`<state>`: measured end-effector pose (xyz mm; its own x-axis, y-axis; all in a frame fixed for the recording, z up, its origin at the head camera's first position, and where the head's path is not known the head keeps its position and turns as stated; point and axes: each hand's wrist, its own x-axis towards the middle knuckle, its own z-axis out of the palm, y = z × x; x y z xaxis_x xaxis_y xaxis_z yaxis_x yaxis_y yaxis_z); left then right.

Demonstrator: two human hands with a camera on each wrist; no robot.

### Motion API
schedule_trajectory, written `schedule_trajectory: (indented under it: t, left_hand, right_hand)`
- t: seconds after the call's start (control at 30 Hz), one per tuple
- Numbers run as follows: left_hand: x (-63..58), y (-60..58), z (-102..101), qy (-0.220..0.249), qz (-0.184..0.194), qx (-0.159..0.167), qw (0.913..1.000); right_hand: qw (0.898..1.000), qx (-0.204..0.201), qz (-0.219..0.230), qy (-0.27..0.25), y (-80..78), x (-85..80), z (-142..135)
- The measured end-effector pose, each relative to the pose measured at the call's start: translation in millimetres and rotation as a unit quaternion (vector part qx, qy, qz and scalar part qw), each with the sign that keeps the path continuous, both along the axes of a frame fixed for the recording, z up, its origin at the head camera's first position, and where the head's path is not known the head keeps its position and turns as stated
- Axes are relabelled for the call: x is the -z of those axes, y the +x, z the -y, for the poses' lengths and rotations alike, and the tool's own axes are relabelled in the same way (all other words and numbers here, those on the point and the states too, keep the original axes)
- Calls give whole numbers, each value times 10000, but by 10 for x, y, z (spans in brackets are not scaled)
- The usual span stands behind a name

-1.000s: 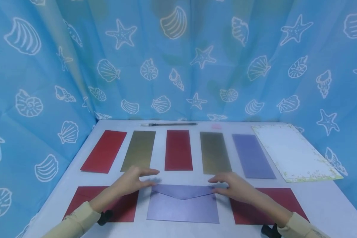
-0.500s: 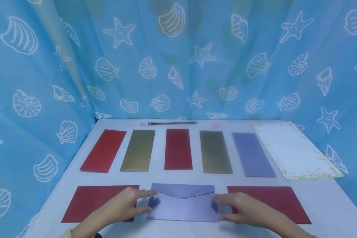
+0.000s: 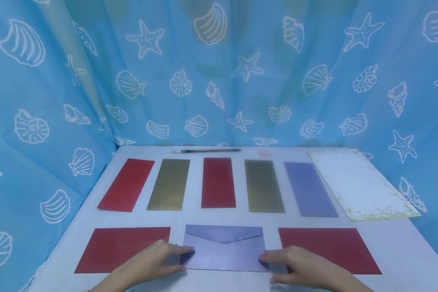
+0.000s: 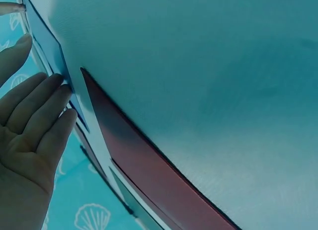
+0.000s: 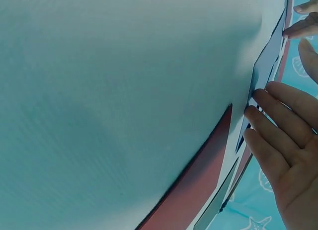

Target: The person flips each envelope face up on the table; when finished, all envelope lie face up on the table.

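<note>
A lilac envelope (image 3: 224, 253) with a pointed flap along its far side lies flat at the front middle of the table. At its left edge is my left hand (image 3: 154, 259), fingers extended, fingertips over the envelope's side. My right hand (image 3: 300, 265) mirrors it at the right edge, its index fingertip on the paper near the front corner. In the left wrist view the left hand (image 4: 35, 120) shows its fingers straight and side by side. The right wrist view shows the right hand (image 5: 288, 125) likewise straight-fingered, fingertips right at the lilac envelope (image 5: 266, 63).
Dark red envelopes lie on either side, one left (image 3: 109, 247) and one right (image 3: 336, 247), partly under my hands in view. Behind stand out a bright red envelope (image 3: 127, 184), gold ones (image 3: 169, 184), another lilac one (image 3: 310, 188), bordered paper (image 3: 361, 182) and a brush (image 3: 211, 151).
Both hands have come down toward me from the far corners of the lilac envelope to the lower part of its sides. The envelopes stay in place.
</note>
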<state>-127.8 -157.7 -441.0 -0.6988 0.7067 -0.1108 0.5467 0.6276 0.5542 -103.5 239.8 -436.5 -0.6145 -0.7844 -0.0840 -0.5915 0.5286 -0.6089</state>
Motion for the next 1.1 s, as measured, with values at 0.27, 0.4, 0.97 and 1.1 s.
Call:
schedule_trajectory:
  t: [0.27, 0.4, 0.97, 1.1]
  left_hand:
    - [17, -3, -17, -61, 57, -75, 9999]
    - [-6, -1, -17, -52, -6, -54, 10000]
    - [-163, -21, -216, 493, -476, 249, 9973]
    - [-117, -54, -337, 680, -547, 456, 9951]
  right_hand:
    - [9998, 6, -205, 15, 2, 4, 8]
    - [9998, 50, -190, -77, 18, 5, 0]
    - [9952, 911, -291, -228, 90, -72, -299]
    - [9918, 1210, -323, -248, 138, -100, -404]
